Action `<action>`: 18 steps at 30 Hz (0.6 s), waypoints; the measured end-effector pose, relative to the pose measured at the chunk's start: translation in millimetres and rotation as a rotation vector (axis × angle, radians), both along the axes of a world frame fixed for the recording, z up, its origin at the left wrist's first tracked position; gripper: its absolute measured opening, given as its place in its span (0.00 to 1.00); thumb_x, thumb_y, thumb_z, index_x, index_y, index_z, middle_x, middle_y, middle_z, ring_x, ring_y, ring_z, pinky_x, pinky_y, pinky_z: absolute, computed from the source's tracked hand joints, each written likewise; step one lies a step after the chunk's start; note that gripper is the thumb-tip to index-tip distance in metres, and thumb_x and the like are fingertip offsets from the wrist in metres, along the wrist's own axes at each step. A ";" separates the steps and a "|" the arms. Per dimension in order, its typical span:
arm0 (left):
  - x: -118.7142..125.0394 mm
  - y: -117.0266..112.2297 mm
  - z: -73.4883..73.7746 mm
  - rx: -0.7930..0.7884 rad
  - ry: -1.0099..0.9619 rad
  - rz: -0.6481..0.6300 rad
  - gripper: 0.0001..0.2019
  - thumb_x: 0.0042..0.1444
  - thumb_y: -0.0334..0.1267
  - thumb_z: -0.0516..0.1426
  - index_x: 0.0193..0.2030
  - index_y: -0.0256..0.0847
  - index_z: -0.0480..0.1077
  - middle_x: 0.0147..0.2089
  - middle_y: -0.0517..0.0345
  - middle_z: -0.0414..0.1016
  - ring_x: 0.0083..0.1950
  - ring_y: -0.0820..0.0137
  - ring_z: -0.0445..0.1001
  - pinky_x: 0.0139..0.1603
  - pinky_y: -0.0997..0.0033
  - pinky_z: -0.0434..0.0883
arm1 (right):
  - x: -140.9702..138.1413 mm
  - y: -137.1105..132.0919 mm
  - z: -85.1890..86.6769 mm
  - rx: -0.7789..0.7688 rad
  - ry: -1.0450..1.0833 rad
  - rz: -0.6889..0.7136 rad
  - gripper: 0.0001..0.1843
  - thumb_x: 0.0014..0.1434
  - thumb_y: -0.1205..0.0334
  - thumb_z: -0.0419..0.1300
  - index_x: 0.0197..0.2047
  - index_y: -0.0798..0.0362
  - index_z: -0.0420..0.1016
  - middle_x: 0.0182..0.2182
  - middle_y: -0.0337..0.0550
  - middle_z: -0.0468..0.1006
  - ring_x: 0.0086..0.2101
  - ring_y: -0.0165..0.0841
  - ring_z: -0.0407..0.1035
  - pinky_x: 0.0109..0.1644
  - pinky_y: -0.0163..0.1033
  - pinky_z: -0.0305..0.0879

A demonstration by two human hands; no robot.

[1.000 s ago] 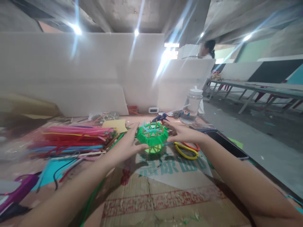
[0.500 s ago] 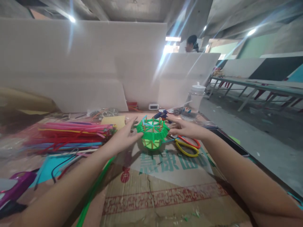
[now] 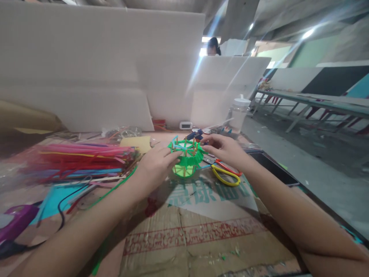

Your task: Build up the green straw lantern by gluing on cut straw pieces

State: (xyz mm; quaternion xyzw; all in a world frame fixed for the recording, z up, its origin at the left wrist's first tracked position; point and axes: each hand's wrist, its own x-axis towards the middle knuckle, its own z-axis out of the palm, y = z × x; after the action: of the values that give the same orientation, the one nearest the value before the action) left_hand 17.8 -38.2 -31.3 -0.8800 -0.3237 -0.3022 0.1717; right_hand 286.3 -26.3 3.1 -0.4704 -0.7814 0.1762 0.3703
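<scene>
A small round green craft model (image 3: 187, 158) stands upright on the cardboard (image 3: 207, 244), with short wooden sticks round it, a pleated green band and a light green base. A light blue strip lies across its top. My left hand (image 3: 158, 163) is at its left side, fingers closed against the band and top; the far fingertips are hidden. At the right edge, the thumb and forefinger of my right hand (image 3: 223, 149) close on the green band. Scissors (image 3: 226, 176) with red and yellow handles lie just right of the model, below my right hand.
Bundled pink, red and blue strips (image 3: 86, 156) lie at left, near a blue sheet (image 3: 59, 198) and a purple tool (image 3: 19, 221). Behind the model are a dark blue tool (image 3: 195, 134), a small white clock-like device (image 3: 186, 125) and a lidded clear bottle (image 3: 240, 113). White boards (image 3: 100, 57) stand behind.
My left hand has moved in from beside the model onto its left side and top. My right fingers have drawn together at its right edge. The view has tilted slightly down.
</scene>
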 end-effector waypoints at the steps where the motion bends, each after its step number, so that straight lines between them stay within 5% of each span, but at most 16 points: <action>1: 3.0 -0.3 -0.6 0.011 0.034 0.021 0.13 0.70 0.37 0.52 0.55 0.38 0.75 0.44 0.46 0.81 0.45 0.58 0.77 0.47 0.56 0.72 | -1.0 0.3 -1.0 -0.003 -0.003 0.002 0.15 0.61 0.53 0.63 0.45 0.53 0.81 0.33 0.42 0.80 0.29 0.31 0.67 0.34 0.39 0.64; 9: 7.9 6.6 1.1 -0.019 0.088 0.061 0.11 0.69 0.36 0.53 0.42 0.40 0.78 0.39 0.50 0.82 0.42 0.58 0.78 0.43 0.58 0.72 | 1.5 4.2 -2.6 -0.061 0.040 0.033 0.14 0.62 0.54 0.62 0.45 0.54 0.81 0.36 0.44 0.81 0.32 0.31 0.68 0.37 0.40 0.65; 18: 1.1 4.8 -5.9 0.045 -0.015 0.062 0.13 0.71 0.36 0.48 0.43 0.40 0.74 0.36 0.51 0.78 0.41 0.60 0.75 0.43 0.61 0.70 | 7.4 6.0 0.6 -0.032 0.002 0.007 0.14 0.62 0.54 0.60 0.45 0.53 0.81 0.41 0.46 0.83 0.35 0.34 0.72 0.39 0.40 0.67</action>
State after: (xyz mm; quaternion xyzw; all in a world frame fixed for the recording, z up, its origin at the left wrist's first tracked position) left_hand 18.9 -33.4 -37.2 -0.8631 -0.3453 -0.3106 0.1985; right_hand 293.8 -20.4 3.7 -0.4733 -0.7799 0.1902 0.3628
